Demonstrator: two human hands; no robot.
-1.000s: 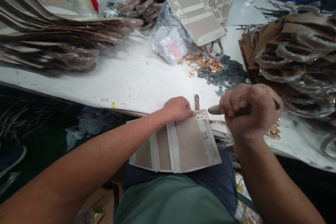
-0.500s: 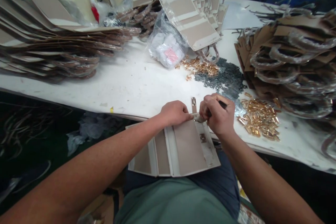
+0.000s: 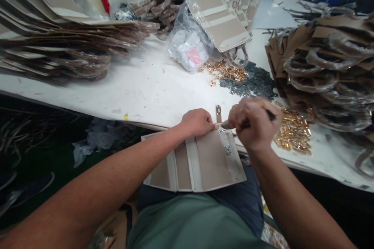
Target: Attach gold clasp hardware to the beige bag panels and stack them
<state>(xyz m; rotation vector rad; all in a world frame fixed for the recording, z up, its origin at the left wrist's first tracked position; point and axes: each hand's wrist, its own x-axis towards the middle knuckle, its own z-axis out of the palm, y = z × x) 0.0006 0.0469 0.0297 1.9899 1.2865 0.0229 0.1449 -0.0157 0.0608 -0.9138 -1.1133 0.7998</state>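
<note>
A beige bag panel (image 3: 208, 163) with pale strips lies across my lap, its top edge against the table edge. My left hand (image 3: 198, 122) is closed, thumb and finger pinching that top edge. In my right hand (image 3: 254, 122), blurred by motion, is a dark-handled hand tool (image 3: 226, 125); its tip is near the panel's upper right edge, and its exact kind is hard to tell. A narrow strap with a shiny metal fitting (image 3: 218, 110) sticks out past the edge. A small metal plate (image 3: 227, 149) sits on the panel's right strip.
Gold fittings (image 3: 295, 130), dark metal plates (image 3: 253, 81) and small gold pieces (image 3: 230, 72) lie in heaps on the white table (image 3: 140, 81). Stacked bag pieces (image 3: 330, 62) with plastic-wrapped handles stand right, more bag pieces (image 3: 73, 42) left. A plastic bag (image 3: 189, 52) lies between them.
My right hand has moved a little right and up from the panel, the tool's tip now showing more plainly. My left hand keeps its pinch. The camera view has shifted slightly.
</note>
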